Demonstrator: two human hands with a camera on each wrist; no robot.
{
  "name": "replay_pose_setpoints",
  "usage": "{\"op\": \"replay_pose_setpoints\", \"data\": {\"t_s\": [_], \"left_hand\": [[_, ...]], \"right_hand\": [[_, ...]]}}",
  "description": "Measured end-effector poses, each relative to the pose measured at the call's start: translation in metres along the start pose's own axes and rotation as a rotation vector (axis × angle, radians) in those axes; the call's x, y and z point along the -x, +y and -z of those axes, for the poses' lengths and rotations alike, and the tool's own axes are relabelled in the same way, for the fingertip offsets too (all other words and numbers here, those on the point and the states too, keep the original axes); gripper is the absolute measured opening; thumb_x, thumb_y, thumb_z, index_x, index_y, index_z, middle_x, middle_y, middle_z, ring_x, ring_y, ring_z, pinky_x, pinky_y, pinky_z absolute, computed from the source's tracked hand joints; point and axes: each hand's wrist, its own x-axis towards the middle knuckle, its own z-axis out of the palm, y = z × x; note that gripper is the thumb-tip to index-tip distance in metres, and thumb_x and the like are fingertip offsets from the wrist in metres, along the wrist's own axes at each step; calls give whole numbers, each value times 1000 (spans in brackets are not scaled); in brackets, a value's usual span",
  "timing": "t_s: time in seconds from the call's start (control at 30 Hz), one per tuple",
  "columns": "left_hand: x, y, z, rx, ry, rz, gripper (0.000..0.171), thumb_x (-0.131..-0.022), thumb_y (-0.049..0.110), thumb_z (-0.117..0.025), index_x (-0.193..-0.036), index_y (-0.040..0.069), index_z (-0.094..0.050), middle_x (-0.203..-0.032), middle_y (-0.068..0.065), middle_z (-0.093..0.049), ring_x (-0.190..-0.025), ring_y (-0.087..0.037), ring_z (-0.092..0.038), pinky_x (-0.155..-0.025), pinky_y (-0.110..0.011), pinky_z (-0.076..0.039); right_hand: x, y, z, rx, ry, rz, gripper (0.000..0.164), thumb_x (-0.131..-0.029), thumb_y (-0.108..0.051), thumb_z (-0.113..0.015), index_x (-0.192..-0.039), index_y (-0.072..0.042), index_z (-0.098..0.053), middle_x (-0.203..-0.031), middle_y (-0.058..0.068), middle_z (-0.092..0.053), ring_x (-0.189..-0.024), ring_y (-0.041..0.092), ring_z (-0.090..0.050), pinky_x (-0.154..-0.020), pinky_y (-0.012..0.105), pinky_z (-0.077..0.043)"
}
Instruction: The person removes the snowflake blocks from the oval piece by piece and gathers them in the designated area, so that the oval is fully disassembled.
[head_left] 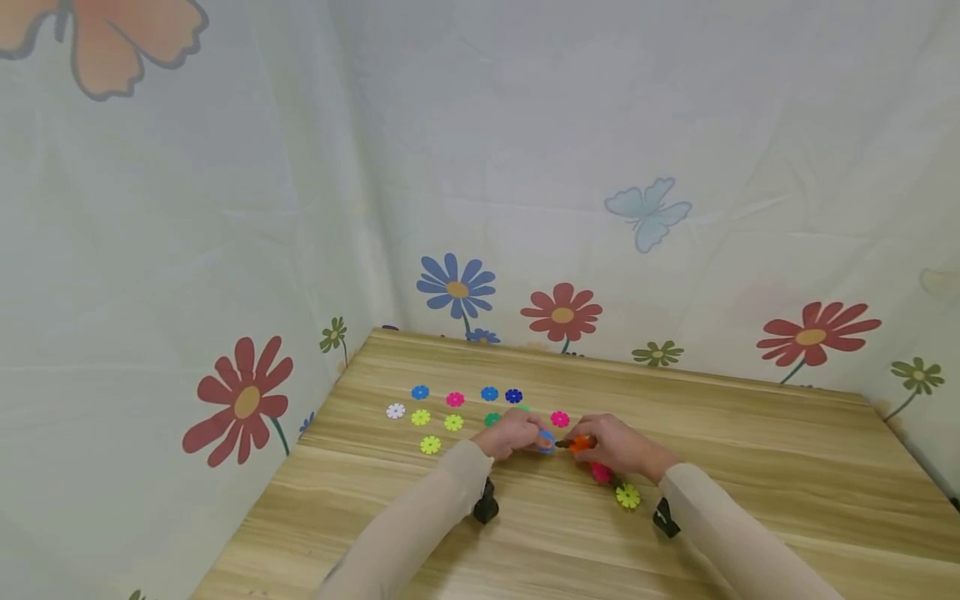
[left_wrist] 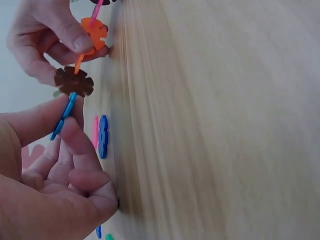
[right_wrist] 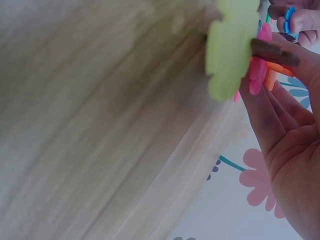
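Note:
My left hand (head_left: 513, 432) pinches a blue notched plastic disc (left_wrist: 64, 116) between thumb and index finger. The blue disc's edge meets a brown disc (left_wrist: 74, 81); whether their slots are joined I cannot tell. My right hand (head_left: 618, 444) grips an orange disc (left_wrist: 95, 37) joined to that brown one. From the orange disc a chain runs back toward the right wrist: a pink disc (right_wrist: 257, 75), another brown disc (right_wrist: 275, 52) and a yellow disc (right_wrist: 230, 55). In the head view the yellow disc lies nearest me, below the right hand.
Several loose discs lie on the wooden table (head_left: 360, 500) left of and beyond the hands, among them a white disc (head_left: 395, 411), a dark blue disc (head_left: 513, 396) and a pink disc (head_left: 560, 419). A flower-printed curtain (head_left: 510, 208) hangs behind the table.

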Motion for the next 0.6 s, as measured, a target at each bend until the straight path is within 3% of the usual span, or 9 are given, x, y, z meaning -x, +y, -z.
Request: {"op": "replay_pose_setpoints", "data": {"t_s": [0.37, 0.6], "left_hand": [[7, 0, 24, 31, -60, -52, 13, -83, 3, -69, -96, -1, -69, -87, -5, -64, -79, -17, -61, -76, -34, -52], [14, 0, 37, -22, -56, -47, 12, -87, 2, -63, -96, -4, -68, -94, -9, -65, -82, -20, -62, -80, -36, -51]], "right_hand": [[2, 5, -1, 4, 15, -7, 22, -84, -16, -73, -106, -14, -71, -99, -7, -62, -89, 11, -58, -79, 32, -50], [2, 6, -1, 11, 18, -35, 23, -83, -15, -74, -105, -16, -71, -97, -9, -62, -87, 10, -57, -78, 33, -50]]}}
